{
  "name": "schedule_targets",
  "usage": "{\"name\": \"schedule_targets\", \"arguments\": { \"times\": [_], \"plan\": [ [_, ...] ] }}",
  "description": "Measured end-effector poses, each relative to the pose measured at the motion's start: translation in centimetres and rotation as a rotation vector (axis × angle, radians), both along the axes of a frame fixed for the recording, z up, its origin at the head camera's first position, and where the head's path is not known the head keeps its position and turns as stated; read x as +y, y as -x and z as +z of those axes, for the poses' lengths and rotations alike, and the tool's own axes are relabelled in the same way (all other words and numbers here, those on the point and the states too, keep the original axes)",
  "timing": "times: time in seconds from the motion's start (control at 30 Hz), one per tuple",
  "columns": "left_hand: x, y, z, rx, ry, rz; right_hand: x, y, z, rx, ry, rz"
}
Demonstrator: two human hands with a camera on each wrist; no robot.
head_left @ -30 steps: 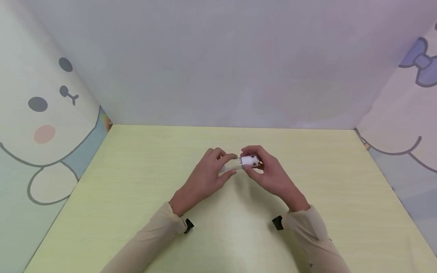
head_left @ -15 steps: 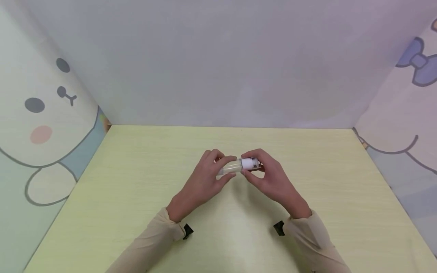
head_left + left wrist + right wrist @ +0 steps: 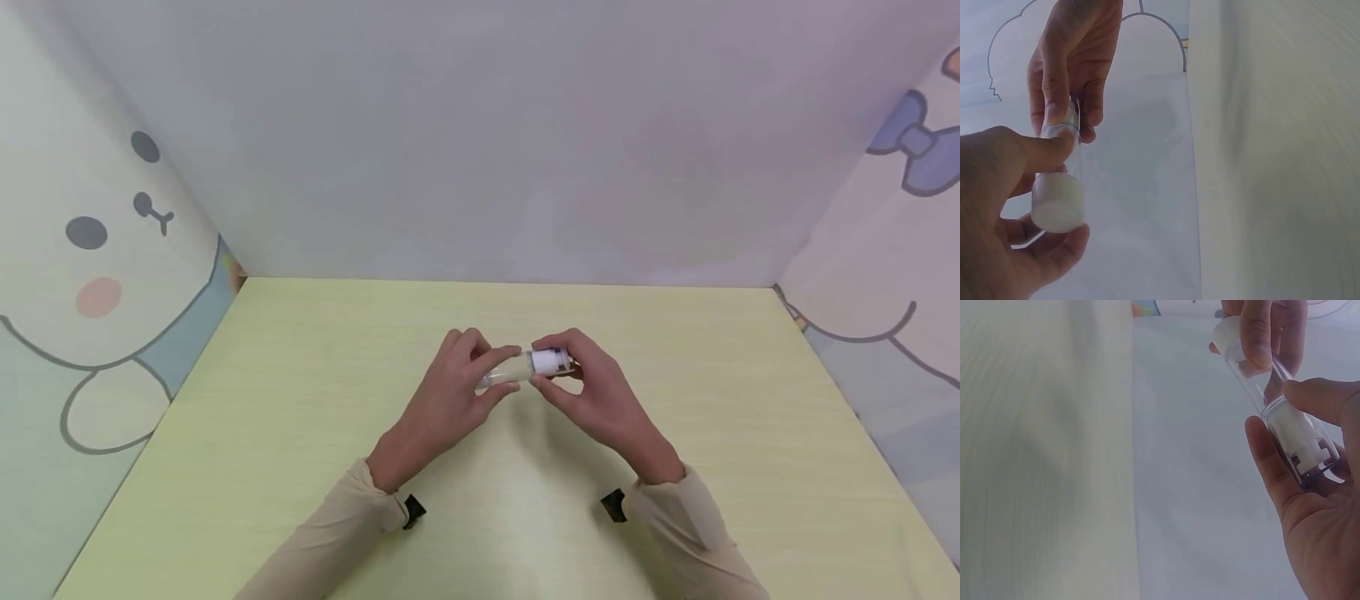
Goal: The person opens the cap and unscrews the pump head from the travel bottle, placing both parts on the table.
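My head camera looks forward and down from above, standing off far enough to take in the table (image 3: pixel 300 375), both sleeves (image 3: pixel 322 525) and the grey back wall (image 3: pixel 480 150). On the left wrist feed I'm close behind the left fingers (image 3: pixel 495 357), facing across toward the right fingers (image 3: pixel 555 393); the right wrist feed, equally close, faces back the other way. Both tip the table sideways and share the clear bottle (image 3: pixel 1288 431).

Bottle (image 3: pixel 527 364) clear, end (image 3: pixel 1058 203) white; sleeves (image 3: pixel 326 529) beige; tabletop (image 3: pixel 517 500) pale yellow, faintly grained.
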State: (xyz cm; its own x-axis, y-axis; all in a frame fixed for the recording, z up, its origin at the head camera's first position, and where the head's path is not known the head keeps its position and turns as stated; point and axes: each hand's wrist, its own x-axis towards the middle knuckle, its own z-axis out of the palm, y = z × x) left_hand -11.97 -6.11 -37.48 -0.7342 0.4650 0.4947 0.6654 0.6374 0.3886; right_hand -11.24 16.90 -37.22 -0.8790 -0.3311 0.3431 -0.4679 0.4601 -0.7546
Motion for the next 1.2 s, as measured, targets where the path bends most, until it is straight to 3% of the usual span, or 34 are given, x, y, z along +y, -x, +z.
{"name": "schedule_targets", "arguments": {
  "times": [0.4,0.53,0.73,0.9,1.03,1.2],
  "plan": [
    [0.1,-0.2,0.0,0.004,-0.018,0.001,0.3,0.1,0.2,0.014,0.023,0.01],
    [0.3,-0.3,0.2,-0.033,-0.056,-0.015,0.4,0.3,0.1,-0.065,0.147,0.029],
    [0.7,-0.5,0.2,-0.094,-0.13,-0.037,0.2,0.5,-0.4,-0.18,0.433,0.074],
    [1.1,-0.6,0.0,-0.209,-0.217,-0.039,-0.4,0.4,-0.9,-0.289,0.627,0.03],
    [1.2,-0.8,0.0,-0.283,-0.257,-0.036,-0.9,0.3,-1.2,-0.334,0.7,-0.015],
    [1.3,-0.8,0.3,-0.3,-0.257,-0.035,-1.2,0.2,-1.4,-0.3,0.716,-0.007]
  ]
}}
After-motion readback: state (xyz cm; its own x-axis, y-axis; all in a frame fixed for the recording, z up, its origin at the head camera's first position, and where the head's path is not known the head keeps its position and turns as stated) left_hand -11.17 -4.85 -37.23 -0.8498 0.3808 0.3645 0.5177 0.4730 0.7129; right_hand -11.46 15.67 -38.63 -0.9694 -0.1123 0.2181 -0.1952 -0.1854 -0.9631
